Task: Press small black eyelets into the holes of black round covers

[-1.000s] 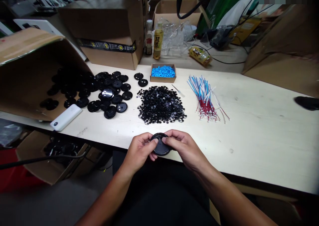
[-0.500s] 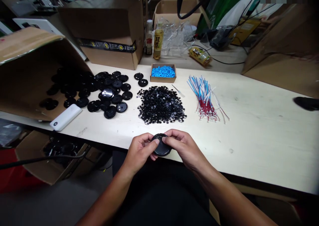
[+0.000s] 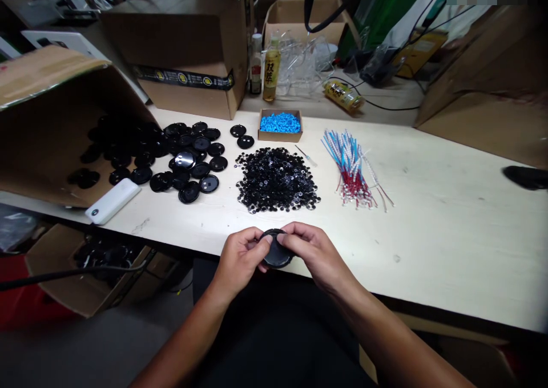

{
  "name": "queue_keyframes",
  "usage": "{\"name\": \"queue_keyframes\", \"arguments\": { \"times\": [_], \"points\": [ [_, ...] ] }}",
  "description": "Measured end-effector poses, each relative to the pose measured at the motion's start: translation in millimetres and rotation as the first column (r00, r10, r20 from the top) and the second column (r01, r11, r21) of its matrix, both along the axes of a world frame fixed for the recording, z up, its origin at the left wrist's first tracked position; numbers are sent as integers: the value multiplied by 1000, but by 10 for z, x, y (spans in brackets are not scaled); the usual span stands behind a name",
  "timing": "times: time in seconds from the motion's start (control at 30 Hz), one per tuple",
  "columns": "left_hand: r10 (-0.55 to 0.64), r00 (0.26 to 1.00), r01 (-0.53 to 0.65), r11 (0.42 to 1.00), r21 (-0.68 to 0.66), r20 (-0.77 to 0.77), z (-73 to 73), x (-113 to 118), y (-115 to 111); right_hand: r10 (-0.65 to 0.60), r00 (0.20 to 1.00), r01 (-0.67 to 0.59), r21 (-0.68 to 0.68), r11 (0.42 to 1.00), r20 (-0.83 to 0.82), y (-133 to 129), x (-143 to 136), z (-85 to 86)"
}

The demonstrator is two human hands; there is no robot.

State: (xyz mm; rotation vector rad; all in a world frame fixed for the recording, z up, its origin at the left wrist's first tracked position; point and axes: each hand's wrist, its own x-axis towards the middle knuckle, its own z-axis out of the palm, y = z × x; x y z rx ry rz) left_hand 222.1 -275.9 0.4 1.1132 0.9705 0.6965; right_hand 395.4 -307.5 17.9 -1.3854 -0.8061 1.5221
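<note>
A round black plastic cover [image 3: 277, 254] is held between both hands at the table's front edge. My left hand [image 3: 244, 257] grips its left rim, thumb on the upper face. On the other side my right hand [image 3: 310, 248] pinches it, that thumb also pressing near the upper rim. Whether a small part lies under the thumbs I cannot make out. Just beyond the hands is a heap of small black discs [image 3: 277, 180]. Farther left lie many similar round black covers [image 3: 201, 171], some spilling from a tipped cardboard box [image 3: 51, 85].
A small carton of blue pieces [image 3: 280, 124] stands behind the heap. Right of it lies a bundle of red, white and blue wires [image 3: 353, 171]. A white power bank [image 3: 113, 201] sits at the front left. Bottles [image 3: 270, 74] and large cartons [image 3: 184, 45] line the back.
Both hands keep their hold on the cover. The thumbs have shifted very slightly on its face; everything else stays where it was.
</note>
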Motion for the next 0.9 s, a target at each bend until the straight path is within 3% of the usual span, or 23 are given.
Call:
{"name": "queue_keyframes", "arguments": {
  "times": [0.6, 0.9],
  "points": [
    [32, 998, -28, 997, 73, -52, 67, 18, -36, -68, 998, 68, 26, 997, -19, 4, -97, 12],
    [87, 995, -82, 993, 88, -50, -17, -23, -50, -82, 995, 84, 26, 996, -51, 48, -226, -45]
  ]
}}
